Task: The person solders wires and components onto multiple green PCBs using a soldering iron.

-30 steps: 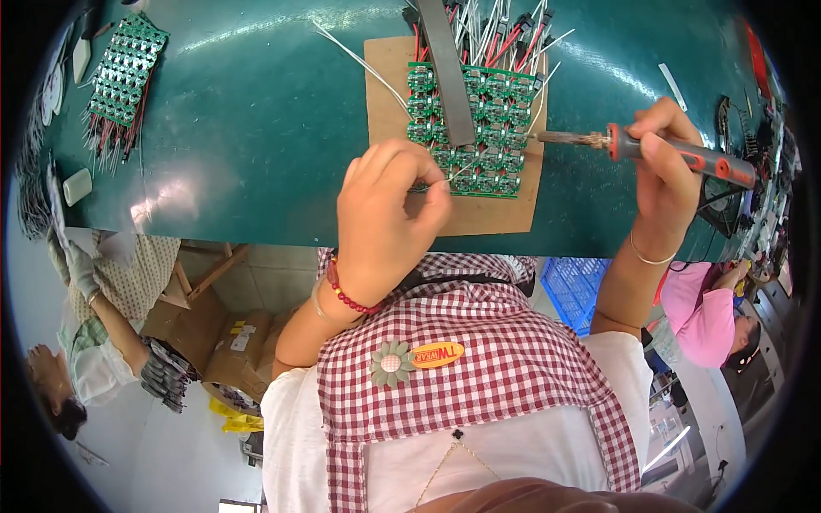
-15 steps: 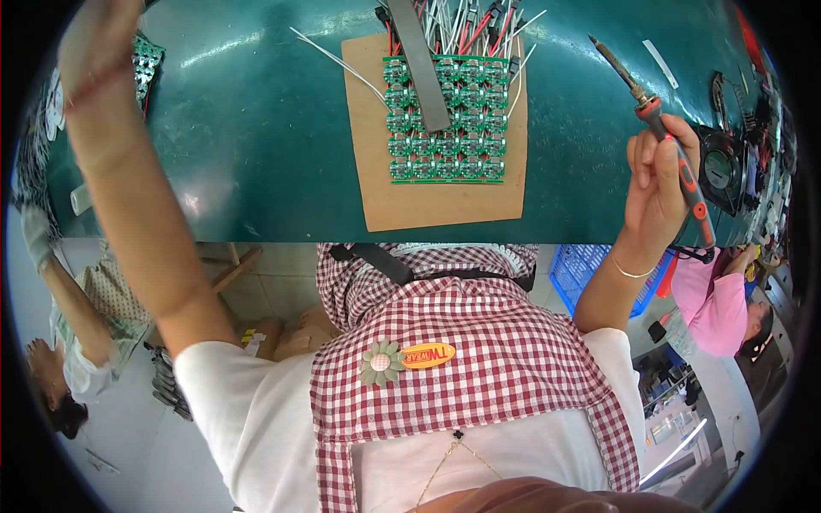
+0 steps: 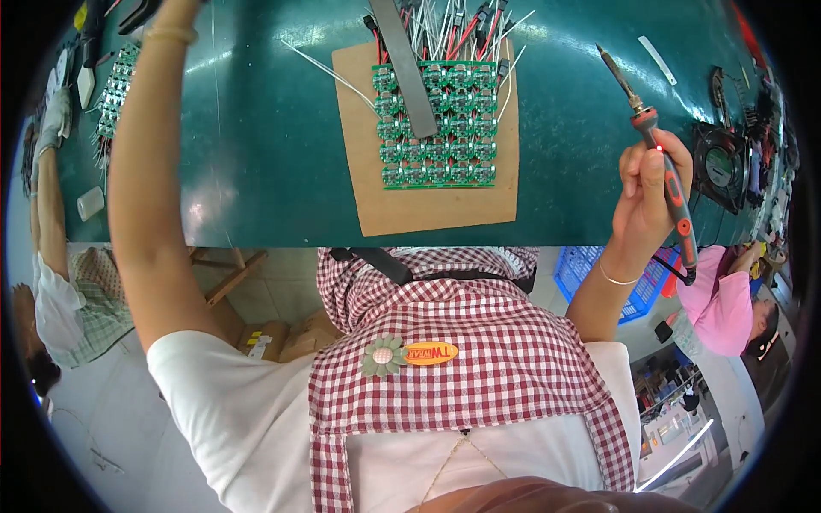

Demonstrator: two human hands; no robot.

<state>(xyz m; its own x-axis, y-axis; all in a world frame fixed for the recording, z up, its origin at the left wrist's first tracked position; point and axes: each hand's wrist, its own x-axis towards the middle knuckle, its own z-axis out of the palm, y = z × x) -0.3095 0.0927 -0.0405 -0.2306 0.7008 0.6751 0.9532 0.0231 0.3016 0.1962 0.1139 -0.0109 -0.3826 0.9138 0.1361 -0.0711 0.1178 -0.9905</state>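
Observation:
My right hand (image 3: 646, 192) is closed around the handle of a soldering iron (image 3: 676, 201), its tip pointing up and to the left above the green table. Left of it, a panel of small green circuit boards (image 3: 438, 175) lies on a brown cardboard sheet (image 3: 436, 214). A flat grey bar (image 3: 402, 68) rests slantwise across the panel. White, red and black wires (image 3: 445, 30) bunch along the panel's far side. My left arm stretches to the far left, and only the base of my left hand (image 3: 178, 12) shows at the top edge; its fingers are out of sight.
A black fan (image 3: 718, 162) and a white strip (image 3: 657, 60) lie at the right. Another board panel (image 3: 116, 92) is at the left, near a co-worker's gloved hand (image 3: 55, 120) and a small whitish block (image 3: 90, 203). A blue basket (image 3: 633, 295) stands below the table edge.
My left arm has reached farther away and to the right, its hand mostly leaving the view. My right hand keeps the soldering iron, slightly lower. The co-worker's gloved hand has moved up onto the table.

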